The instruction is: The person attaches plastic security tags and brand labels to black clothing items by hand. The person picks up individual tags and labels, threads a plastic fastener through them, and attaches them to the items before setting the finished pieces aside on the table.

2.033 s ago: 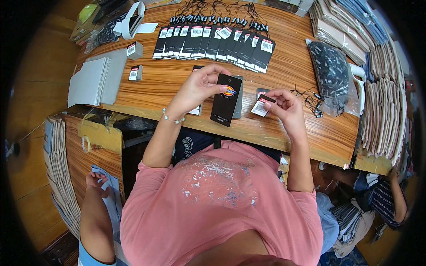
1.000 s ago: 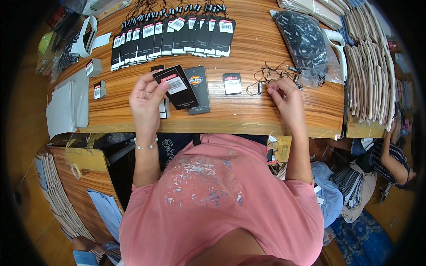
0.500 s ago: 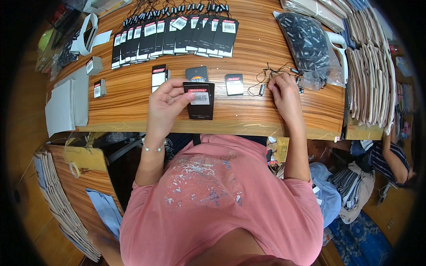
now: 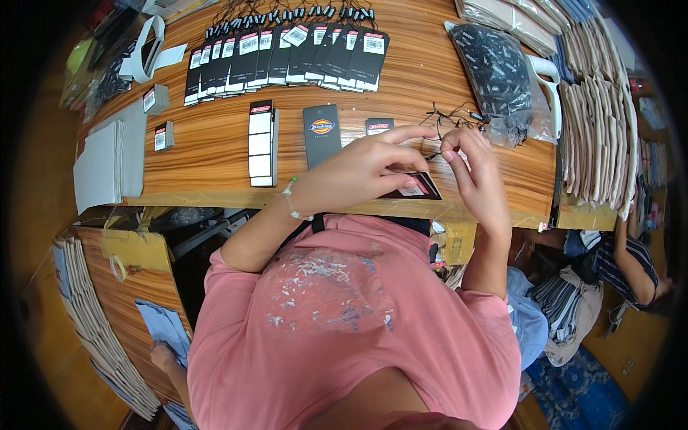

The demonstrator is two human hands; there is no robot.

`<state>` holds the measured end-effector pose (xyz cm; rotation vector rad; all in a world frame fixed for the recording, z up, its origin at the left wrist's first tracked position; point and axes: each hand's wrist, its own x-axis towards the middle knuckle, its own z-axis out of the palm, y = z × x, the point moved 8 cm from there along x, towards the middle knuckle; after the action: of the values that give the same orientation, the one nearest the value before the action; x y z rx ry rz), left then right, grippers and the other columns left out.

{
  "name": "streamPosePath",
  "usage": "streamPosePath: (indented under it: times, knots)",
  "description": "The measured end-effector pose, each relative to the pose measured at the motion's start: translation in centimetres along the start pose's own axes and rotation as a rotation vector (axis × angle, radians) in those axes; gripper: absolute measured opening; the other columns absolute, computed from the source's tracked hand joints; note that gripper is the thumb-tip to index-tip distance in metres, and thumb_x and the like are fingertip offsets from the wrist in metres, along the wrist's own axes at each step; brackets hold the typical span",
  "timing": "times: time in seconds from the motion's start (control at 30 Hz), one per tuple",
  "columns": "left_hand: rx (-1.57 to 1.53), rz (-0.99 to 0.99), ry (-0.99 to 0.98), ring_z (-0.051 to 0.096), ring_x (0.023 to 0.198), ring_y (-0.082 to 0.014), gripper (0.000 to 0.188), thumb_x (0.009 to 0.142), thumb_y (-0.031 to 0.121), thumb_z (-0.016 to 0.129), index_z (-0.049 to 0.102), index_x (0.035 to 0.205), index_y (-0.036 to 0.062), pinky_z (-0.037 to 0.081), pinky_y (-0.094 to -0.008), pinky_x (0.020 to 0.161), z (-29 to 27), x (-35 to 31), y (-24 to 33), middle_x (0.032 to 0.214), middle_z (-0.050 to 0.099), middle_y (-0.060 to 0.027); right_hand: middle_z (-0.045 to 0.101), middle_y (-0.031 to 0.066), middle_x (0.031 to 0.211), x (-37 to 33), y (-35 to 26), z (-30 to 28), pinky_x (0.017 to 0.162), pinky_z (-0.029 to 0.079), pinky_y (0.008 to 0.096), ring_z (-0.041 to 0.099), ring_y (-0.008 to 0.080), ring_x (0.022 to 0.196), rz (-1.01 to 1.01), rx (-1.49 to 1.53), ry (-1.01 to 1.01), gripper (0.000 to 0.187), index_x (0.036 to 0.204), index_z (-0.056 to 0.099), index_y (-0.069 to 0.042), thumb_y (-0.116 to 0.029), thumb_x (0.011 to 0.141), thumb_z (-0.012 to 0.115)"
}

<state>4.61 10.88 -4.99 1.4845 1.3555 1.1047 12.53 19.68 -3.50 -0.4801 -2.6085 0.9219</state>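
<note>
My left hand (image 4: pixel 362 168) reaches across to the right, thumb and fingers closed on a black hang tag (image 4: pixel 428 188) with a white barcode label. It tilts over the table's front edge. My right hand (image 4: pixel 476 168) is beside it, finger and thumb pinched on a thin black hang-tag string (image 4: pixel 433 155). More black strings (image 4: pixel 448 115) with small toggles lie tangled just beyond my right fingers. Left of my hands lies a dark tag with a colourful oval logo (image 4: pixel 322 132), next to a stack of long tags with white panels (image 4: pixel 262 143). Another small card stack (image 4: pixel 378 125) is partly hidden behind my left hand.
A fanned row of strung black tags (image 4: pixel 294 57) lies at the back. A plastic bag of black strings (image 4: pixel 494 75) and folded trousers (image 4: pixel 596 140) are at right. Paper sheets (image 4: pixel 100 168) lie at left. Other people's limbs show: a hand (image 4: pixel 162 355) lower left, a striped sleeve (image 4: pixel 631 261) right.
My left hand has carried the hang tag rightward, near my right hand. My right hand has drawn slightly nearer, pulling a string. The logo tag and long tag stack are now uncovered.
</note>
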Motion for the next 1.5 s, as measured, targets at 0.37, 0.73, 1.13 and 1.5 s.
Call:
streamPosePath:
  times: [0.37, 0.73, 1.13, 1.5]
  knots:
    - [-0.117, -0.024, 0.033, 0.052, 0.084, -0.0099, 0.019, 0.081, 0.010, 0.059, 0.056, 0.095, -0.0014, 0.043, -0.0206, 0.069, 0.0, 0.2, -0.7, 0.108, 0.048, -0.0057, 0.051, 0.0098, 0.071, 0.5, 0.3, 1.0, 0.061, 0.042, 0.0285, 0.053, 0.0194, 0.067, 0.077, 0.340, -0.056, 0.002, 0.081, 0.048, 0.002, 0.001, 0.081, 0.050]
    - [-0.393, -0.153, -0.039, 0.053, 0.086, -0.0082, 0.022, 0.080, 0.005, 0.059, 0.055, 0.098, -0.0049, 0.045, -0.0220, 0.076, 0.5, 0.2, -2.4, 0.092, 0.055, -0.0037, 0.054, 0.0027, 0.074, 0.4, 1.4, 1.3, 0.065, 0.039, 0.0234, 0.051, 0.0086, 0.070, 0.147, 0.491, -0.099, 0.010, 0.085, 0.055, 0.001, -0.004, 0.077, 0.058]
    - [-0.555, -0.247, 0.058, 0.055, 0.086, -0.0087, 0.018, 0.077, 0.001, 0.061, 0.056, 0.092, -0.0052, 0.046, -0.0205, 0.076, -1.5, -1.7, -3.2, 0.095, 0.055, -0.0048, 0.056, 0.0009, 0.079, 0.5, 3.2, -0.3, 0.070, 0.038, 0.0234, 0.050, 0.0086, 0.075, 0.107, 0.495, -0.147, 0.009, 0.084, 0.058, 0.000, -0.003, 0.075, 0.057]
    - [-0.632, -0.273, 0.093, 0.056, 0.088, -0.0106, 0.019, 0.077, -0.001, 0.060, 0.056, 0.095, -0.0051, 0.047, -0.0217, 0.076, -2.0, -2.8, -2.9, 0.096, 0.056, -0.0068, 0.057, 0.0008, 0.077, -0.4, 3.8, 2.3, 0.067, 0.041, 0.0214, 0.051, 0.0076, 0.071, 0.283, 0.781, -0.278, 0.016, 0.091, 0.060, 0.001, -0.011, 0.084, 0.053]
